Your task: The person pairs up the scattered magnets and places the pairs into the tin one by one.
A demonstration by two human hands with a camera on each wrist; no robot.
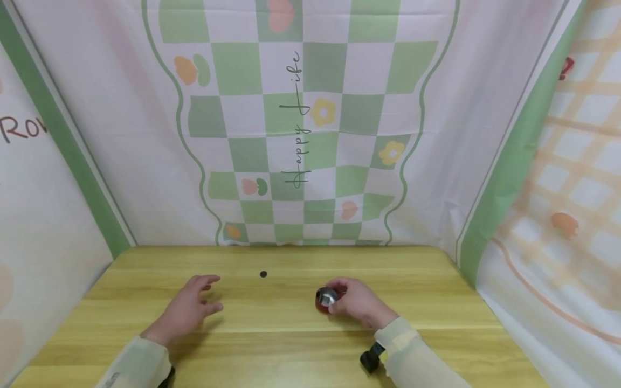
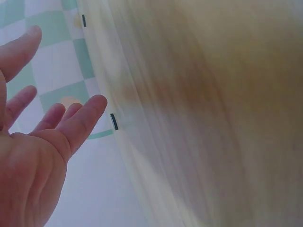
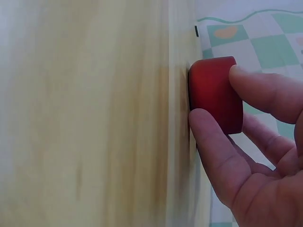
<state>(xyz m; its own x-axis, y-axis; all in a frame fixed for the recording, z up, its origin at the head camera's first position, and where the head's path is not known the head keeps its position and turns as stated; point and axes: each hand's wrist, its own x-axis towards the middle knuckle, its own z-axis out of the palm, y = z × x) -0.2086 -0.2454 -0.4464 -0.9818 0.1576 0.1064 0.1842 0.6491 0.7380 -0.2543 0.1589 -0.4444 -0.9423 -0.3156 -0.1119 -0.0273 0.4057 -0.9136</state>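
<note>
My right hand (image 1: 356, 300) grips a small rounded thing (image 1: 326, 299) by its sides, at the tabletop right of the middle. Its body is red, and the head view also shows a shiny silver and black face on it. In the right wrist view, the fingers of the right hand (image 3: 265, 189) and the thumb pinch the smooth red side of the thing (image 3: 215, 94), whose other end is against or very near the wood. Off to the left, my left hand (image 1: 186, 310) hovers over the table with spread, slightly bent fingers. The left wrist view shows that hand (image 2: 33, 165) holding nothing.
A small black disc (image 1: 263, 274) lies on the wooden table (image 1: 271, 350) between the hands, toward the back. Behind the table hangs a green and white checked cloth (image 1: 281, 151). More printed cloth (image 1: 577, 215) hangs at the right side. Both wrists wear dark devices.
</note>
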